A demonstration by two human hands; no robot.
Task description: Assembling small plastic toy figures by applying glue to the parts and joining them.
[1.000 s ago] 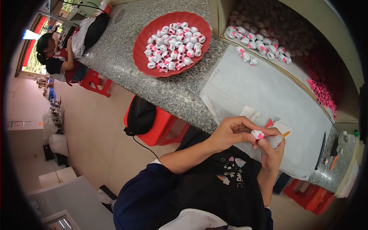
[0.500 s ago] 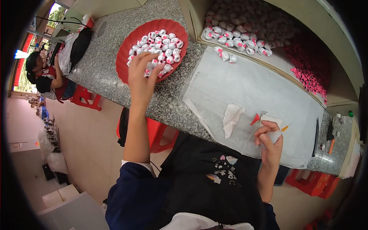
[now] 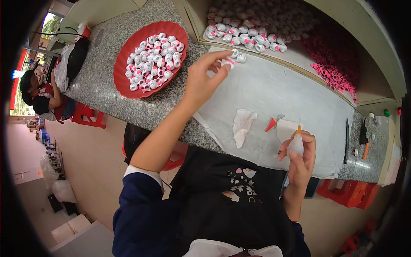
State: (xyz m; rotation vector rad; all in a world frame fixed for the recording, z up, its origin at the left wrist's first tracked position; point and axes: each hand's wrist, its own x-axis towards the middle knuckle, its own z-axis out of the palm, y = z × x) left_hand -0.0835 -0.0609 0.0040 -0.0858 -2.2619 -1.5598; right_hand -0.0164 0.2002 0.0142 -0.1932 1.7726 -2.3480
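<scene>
Left hand (image 3: 201,83) raised over the counter (image 3: 171,103), fingers pinched a small white-and-pink piece (image 3: 225,62), right hand (image 3: 299,156) gripped what seemed a small white bottle (image 3: 296,145).

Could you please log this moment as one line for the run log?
left hand: holds white-pink bead over sheet | right hand: holds small bottle, nozzle up | red tray: full of beads | cloth: on sheet
</scene>
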